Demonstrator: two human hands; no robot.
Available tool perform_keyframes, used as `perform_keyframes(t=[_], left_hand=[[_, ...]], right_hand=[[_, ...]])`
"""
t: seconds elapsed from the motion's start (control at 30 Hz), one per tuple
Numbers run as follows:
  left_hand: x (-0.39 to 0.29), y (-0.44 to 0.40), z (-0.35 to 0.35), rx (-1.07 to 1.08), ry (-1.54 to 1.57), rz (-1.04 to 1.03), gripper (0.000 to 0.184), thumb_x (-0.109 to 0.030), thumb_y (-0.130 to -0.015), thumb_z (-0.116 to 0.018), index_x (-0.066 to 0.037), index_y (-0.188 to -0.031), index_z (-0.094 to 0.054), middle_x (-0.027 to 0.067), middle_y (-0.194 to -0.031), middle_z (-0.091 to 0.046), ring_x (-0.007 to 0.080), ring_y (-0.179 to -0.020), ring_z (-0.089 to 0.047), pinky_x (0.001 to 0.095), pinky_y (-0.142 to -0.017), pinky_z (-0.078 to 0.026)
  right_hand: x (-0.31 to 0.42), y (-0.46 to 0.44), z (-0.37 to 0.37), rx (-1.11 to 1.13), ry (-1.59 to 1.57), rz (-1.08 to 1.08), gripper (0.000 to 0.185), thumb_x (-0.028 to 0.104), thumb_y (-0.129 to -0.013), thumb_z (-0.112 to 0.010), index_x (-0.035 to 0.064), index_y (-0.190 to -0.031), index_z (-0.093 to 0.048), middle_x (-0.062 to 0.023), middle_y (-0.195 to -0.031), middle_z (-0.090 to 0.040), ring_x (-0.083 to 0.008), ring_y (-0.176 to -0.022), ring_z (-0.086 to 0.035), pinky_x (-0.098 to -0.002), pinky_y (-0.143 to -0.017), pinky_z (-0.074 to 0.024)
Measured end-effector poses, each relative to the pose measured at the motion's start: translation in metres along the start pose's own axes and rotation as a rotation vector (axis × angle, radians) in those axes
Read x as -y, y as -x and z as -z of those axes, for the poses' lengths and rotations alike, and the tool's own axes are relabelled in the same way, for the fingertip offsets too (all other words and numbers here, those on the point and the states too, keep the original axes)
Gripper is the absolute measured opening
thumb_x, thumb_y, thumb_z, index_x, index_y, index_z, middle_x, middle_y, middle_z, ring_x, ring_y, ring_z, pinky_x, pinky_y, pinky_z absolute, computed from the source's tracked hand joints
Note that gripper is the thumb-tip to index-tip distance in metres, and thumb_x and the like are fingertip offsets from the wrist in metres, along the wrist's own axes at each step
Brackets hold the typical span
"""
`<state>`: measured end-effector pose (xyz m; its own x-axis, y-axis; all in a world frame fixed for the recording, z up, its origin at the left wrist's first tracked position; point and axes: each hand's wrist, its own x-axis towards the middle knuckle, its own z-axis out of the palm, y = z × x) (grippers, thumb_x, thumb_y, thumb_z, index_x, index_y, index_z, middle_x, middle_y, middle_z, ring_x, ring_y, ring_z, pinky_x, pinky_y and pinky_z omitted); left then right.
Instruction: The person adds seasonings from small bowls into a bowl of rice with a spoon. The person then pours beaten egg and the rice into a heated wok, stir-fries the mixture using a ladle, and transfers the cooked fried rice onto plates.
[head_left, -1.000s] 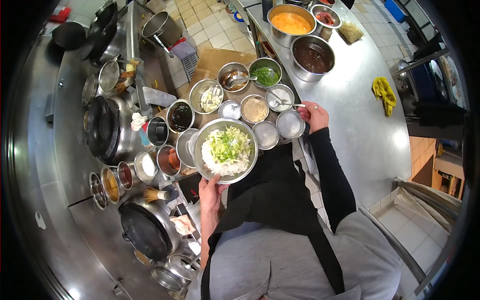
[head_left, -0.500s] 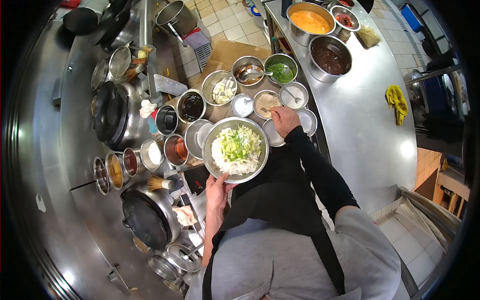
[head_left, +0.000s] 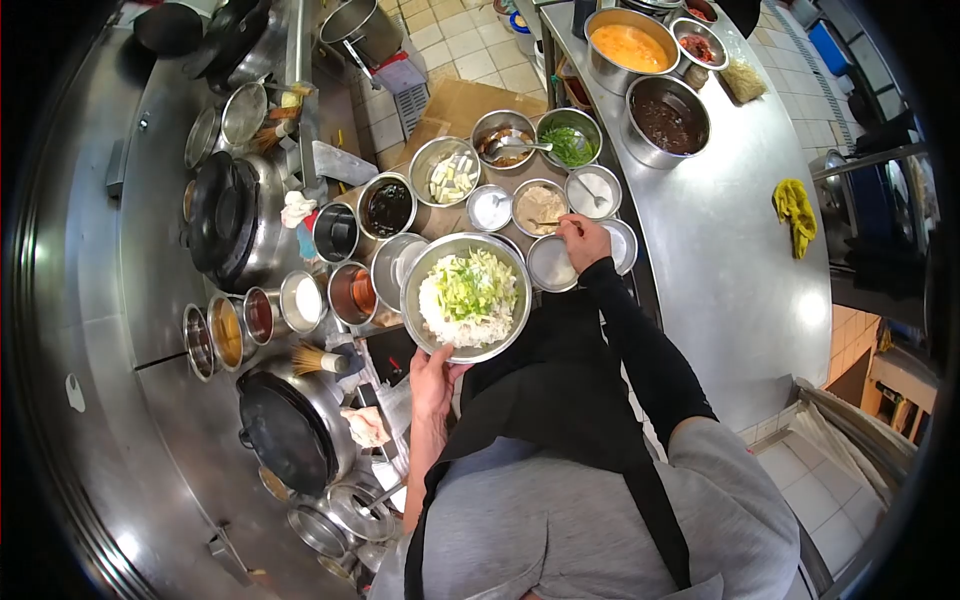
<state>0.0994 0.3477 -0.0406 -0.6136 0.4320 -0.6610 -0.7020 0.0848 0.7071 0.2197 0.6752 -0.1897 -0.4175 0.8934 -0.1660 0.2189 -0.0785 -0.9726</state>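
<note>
The left hand (head_left: 432, 382) has its grip closed on the near rim of a wide, smooth steel bowl (head_left: 411, 290), mounded with grainy white rice (head_left: 460, 332) and chopped pale-green vegetable (head_left: 474, 280). The right hand (head_left: 586, 242) pinches a thin spoon (head_left: 546, 222) at a round metal tub (head_left: 516, 200) of tan powder (head_left: 538, 201). Beyond, a deep pot (head_left: 655, 153) of dark sauce stands by the polished metal desk's (head_left: 720, 260) left edge; a crumpled yellow cloth (head_left: 793, 215) lies near its right edge.

The rice bowl (head_left: 411, 300) is glossy metal. Right of it, a crumpled matt cloth (head_left: 795, 215) lies on a shiny metal counter (head_left: 730, 320). Above the bowl is dull cardboard (head_left: 452, 108), below it a matt fabric apron (head_left: 540, 400).
</note>
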Motion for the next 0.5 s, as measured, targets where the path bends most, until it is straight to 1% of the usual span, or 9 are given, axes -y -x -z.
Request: perform_keyframes(t=[0.07,0.13,0.17,0.27,0.33,0.4,0.5], left_hand=[[-0.002,-0.002,-0.002,0.016,-0.002,-0.005,0.040,0.000,-0.101,-0.056,0.009,-0.139,-0.049,0.0236,-0.122,-0.070,0.0307,-0.098,-0.077,0.0369,-0.077,-0.071],[-0.003,-0.004,-0.004,0.026,-0.006,-0.002,0.040,0.000,-0.101,-0.056,0.010,-0.139,-0.049,0.0238,-0.123,-0.070,0.0307,-0.099,-0.077,0.0366,-0.077,-0.071],[-0.003,-0.006,-0.004,0.032,-0.007,-0.002,0.041,0.000,-0.101,-0.056,0.010,-0.139,-0.049,0.0238,-0.123,-0.070,0.0307,-0.099,-0.077,0.0364,-0.076,-0.071],[-0.004,-0.013,-0.008,0.060,-0.035,-0.022,0.040,-0.003,-0.101,-0.060,0.008,-0.138,-0.051,0.0208,-0.123,-0.071,0.0285,-0.100,-0.077,0.0384,-0.080,-0.070],[0.002,-0.024,-0.009,0.106,-0.005,-0.007,0.040,-0.003,-0.102,-0.060,0.009,-0.139,-0.050,0.0213,-0.124,-0.070,0.0292,-0.101,-0.077,0.0389,-0.080,-0.070],[0.009,-0.032,-0.012,0.154,0.032,-0.008,0.040,-0.004,-0.102,-0.059,0.009,-0.139,-0.049,0.0219,-0.126,-0.069,0.0302,-0.105,-0.076,0.0401,-0.082,-0.070],[0.033,-0.054,-0.008,0.213,0.107,-0.011,0.039,-0.003,-0.103,-0.057,0.008,-0.140,-0.049,0.0219,-0.127,-0.069,0.0299,-0.105,-0.076,0.0421,-0.086,-0.069]], right_hand=[[-0.009,-0.002,0.004,-0.040,-0.185,-0.104,0.023,0.017,-0.099,-0.066,-0.0005,-0.109,-0.076,-0.0098,-0.083,-0.078,-0.0148,-0.074,-0.071,-0.0282,-0.069,-0.0556],[-0.003,-0.002,0.017,-0.072,-0.365,-0.228,0.022,0.016,-0.101,-0.066,-0.0012,-0.112,-0.075,-0.0086,-0.084,-0.077,-0.0112,-0.073,-0.068,-0.0258,-0.067,-0.0538],[0.000,0.000,0.026,-0.073,-0.393,-0.237,0.021,0.015,-0.102,-0.066,-0.0005,-0.115,-0.074,-0.0092,-0.086,-0.076,-0.0101,-0.071,-0.064,-0.0246,-0.065,-0.0517],[0.065,0.022,0.062,-0.027,-0.448,-0.213,0.020,0.014,-0.103,-0.066,-0.0006,-0.113,-0.074,-0.0093,-0.088,-0.076,-0.0103,-0.073,-0.065,-0.0246,-0.068,-0.0525],[0.122,0.049,0.081,-0.017,-0.357,-0.030,0.021,0.015,-0.104,-0.066,-0.0016,-0.113,-0.073,-0.0076,-0.088,-0.075,-0.0103,-0.074,-0.065,-0.0249,-0.070,-0.0530],[0.131,0.065,0.097,-0.150,-0.041,0.203,0.020,0.015,-0.105,-0.065,-0.0019,-0.111,-0.073,-0.0061,-0.087,-0.074,-0.0104,-0.076,-0.065,-0.0250,-0.072,-0.0527],[0.070,0.058,0.128,-0.194,0.083,0.148,0.032,0.018,-0.102,-0.069,-0.0015,-0.128,-0.068,-0.0051,-0.083,-0.072,-0.0114,-0.074,-0.065,-0.0265,-0.071,-0.0524]])
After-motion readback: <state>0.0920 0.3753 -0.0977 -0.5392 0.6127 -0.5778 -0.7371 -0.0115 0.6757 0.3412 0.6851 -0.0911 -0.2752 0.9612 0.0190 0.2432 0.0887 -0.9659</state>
